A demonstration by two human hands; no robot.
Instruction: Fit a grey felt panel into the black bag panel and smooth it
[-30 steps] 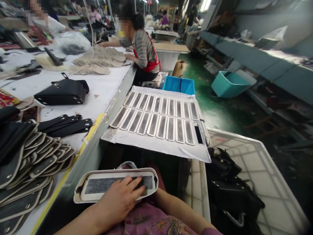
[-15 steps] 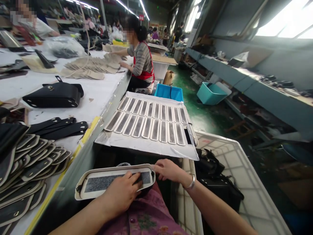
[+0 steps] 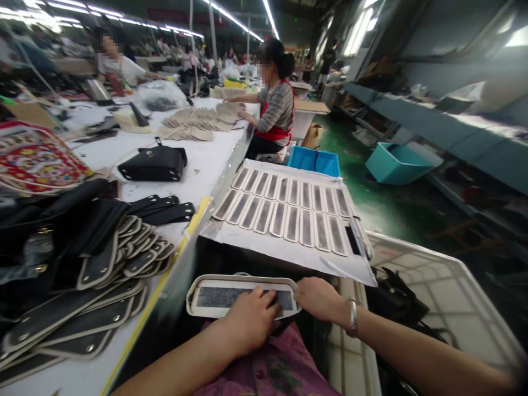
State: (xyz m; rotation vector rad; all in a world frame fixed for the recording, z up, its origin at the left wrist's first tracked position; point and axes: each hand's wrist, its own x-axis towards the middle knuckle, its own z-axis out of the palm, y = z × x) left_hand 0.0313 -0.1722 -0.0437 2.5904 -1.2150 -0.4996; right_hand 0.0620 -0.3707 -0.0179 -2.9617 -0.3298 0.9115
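Low in the centre of the frame, the left hand (image 3: 251,322) lies open, fingertips pressing on the cream-edged oblong panel with a grey centre (image 3: 223,297), which sits over the person's lap. The right hand (image 3: 319,300) is closed on that panel's right end. Just above, a white sheet (image 3: 268,246) carries rows of narrow grey strips (image 3: 292,223). Stacked black cream-rimmed flaps (image 3: 99,267) fill the lower left.

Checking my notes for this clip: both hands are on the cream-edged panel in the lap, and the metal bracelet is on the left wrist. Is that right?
Not quite. The head view shows the bracelet on the right wrist. The rest holds: the left hand lies on the cream-edged panel in the lap, and the right hand is at its right end.
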